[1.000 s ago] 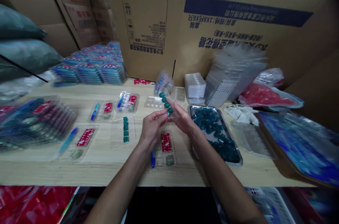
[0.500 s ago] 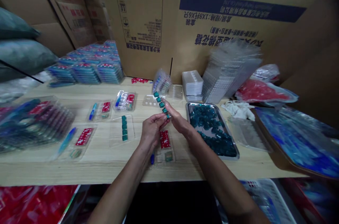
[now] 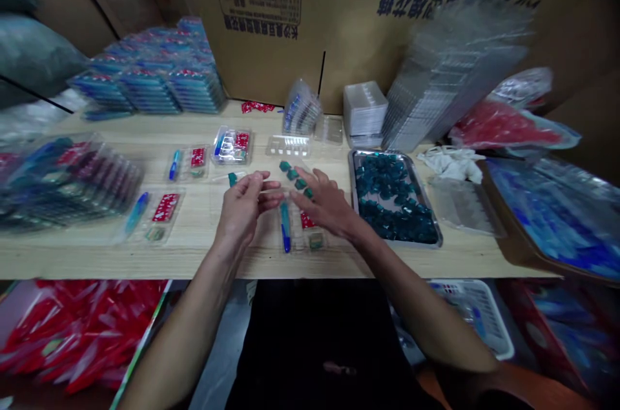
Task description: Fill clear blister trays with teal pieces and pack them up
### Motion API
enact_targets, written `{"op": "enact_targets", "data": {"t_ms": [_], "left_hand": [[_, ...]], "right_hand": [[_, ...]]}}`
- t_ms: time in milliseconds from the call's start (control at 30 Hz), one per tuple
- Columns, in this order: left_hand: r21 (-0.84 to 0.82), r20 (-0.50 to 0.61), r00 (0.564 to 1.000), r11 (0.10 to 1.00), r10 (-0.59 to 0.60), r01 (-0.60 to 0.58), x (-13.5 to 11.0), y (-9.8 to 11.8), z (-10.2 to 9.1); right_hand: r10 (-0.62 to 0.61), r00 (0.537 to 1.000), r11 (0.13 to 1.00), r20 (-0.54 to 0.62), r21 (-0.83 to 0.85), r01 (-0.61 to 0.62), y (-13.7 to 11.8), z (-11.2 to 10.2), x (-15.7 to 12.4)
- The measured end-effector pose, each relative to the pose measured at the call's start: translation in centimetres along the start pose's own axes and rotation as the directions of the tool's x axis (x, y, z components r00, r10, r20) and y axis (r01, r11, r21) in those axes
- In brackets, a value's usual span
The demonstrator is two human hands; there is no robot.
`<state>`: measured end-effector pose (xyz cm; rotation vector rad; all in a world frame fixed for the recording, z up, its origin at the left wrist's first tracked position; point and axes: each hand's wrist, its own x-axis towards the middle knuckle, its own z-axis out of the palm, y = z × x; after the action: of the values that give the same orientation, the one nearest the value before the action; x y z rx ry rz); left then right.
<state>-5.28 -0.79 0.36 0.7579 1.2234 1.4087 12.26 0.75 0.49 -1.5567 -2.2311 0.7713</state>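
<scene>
My left hand (image 3: 242, 203) is over the table, fingers stretched to the right, with nothing visible in them. It covers most of a clear tray; one green piece (image 3: 232, 179) shows above it. My right hand (image 3: 327, 203) has its fingers spread. A slanting row of green block-like pieces (image 3: 296, 179) lies between its thumb and fingers; whether the hand touches the row is unclear. Below both hands is a clear package with a blue pen-like item (image 3: 285, 229) and a red patterned packet (image 3: 307, 221), partly hidden by my right hand.
A metal tray (image 3: 438, 229) of loose green pieces stands on the right, with a carton (image 3: 513, 248) of blue items beyond. Stacked clear trays (image 3: 450, 81) rise at the back. Filled packages (image 3: 167, 210) and a blurred stack (image 3: 72, 184) are on the left. A large carton (image 3: 271, 68) closes off the back.
My hands have come apart: the left moved left with its fingers straightened, the right opened out. The green row, earlier between both hands, is lower and nearer. The view has tilted down.
</scene>
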Motion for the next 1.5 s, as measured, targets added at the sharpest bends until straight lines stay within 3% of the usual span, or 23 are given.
{"op": "enact_targets", "data": {"t_ms": [67,167,267,400,567,633,700,767,833,967,1067,1300,1400,1500], "left_hand": [[0.053,0.041,0.999,0.999,-0.002,0.0,-0.5,-0.4,-0.5],[0.147,0.058,0.998,0.989,0.017,-0.026,-0.7,-2.4,-0.8],[0.281,0.022,1.0,0.959,0.02,-0.025,-0.4,-4.3,-1.2],[0.514,-0.032,0.989,0.852,0.141,-0.105,-0.3,-5.4,-1.9],[0.608,0.036,0.981,0.775,0.19,-0.172,-1.8,-6.1,-1.9],[0.676,0.071,0.961,0.696,0.266,-0.242,-3.4,-6.3,-1.2],[0.77,0.139,0.948,0.571,0.287,-0.286,-5.3,-6.7,0.0],[0.855,0.214,0.962,0.444,0.17,-0.268,-6.6,-7.1,1.5],[0.905,0.245,0.969,0.348,0.047,-0.245,-7.0,-7.6,3.0],[0.937,0.281,0.959,0.233,-0.051,-0.262,-5.8,-7.5,4.7],[0.945,0.283,0.95,0.21,-0.129,-0.253,-4.8,-7.1,4.9],[0.955,0.26,0.944,0.2,-0.205,-0.22,-3.6,-7.0,4.7],[0.949,0.272,0.943,0.216,-0.194,-0.229,-4.4,-6.2,3.6],[0.949,0.261,0.959,0.212,-0.112,-0.233,-4.9,-3.5,1.2]], "right_hand": [[0.043,0.998,0.986,-0.05,-0.159,-0.051,-0.9,1.3,-2.3],[0.07,0.996,0.962,-0.046,-0.261,-0.08,-1.3,3.4,-4.5],[0.062,0.998,0.959,-0.003,-0.276,-0.06,-0.8,4.6,-5.3],[0.027,1.0,0.96,0.011,-0.278,-0.023,0.0,4.9,-5.7],[0.003,1.0,0.955,0.01,-0.297,0.0,1.3,6.2,-6.2],[-0.017,0.998,0.976,-0.059,-0.219,0.004,2.7,7.0,-6.4],[-0.026,0.982,1.0,-0.185,-0.021,0.023,4.4,7.5,-6.5],[0.072,0.948,0.973,-0.309,0.23,0.001,6.2,7.7,-6.3],[0.2,0.916,0.926,-0.347,0.374,-0.061,7.6,7.7,-5.9],[0.167,0.896,0.934,-0.411,0.358,-0.01,8.3,7.9,-5.7],[0.139,0.88,0.942,-0.454,0.334,0.023,8.2,8.1,-6.0],[0.172,0.891,0.926,-0.419,0.378,-0.001,9.0,8.1,-6.4],[0.173,0.891,0.921,-0.42,0.388,0.004,9.6,8.2,-6.4],[0.178,0.908,0.909,-0.379,0.416,-0.004,9.8,8.4,-6.5]]}}
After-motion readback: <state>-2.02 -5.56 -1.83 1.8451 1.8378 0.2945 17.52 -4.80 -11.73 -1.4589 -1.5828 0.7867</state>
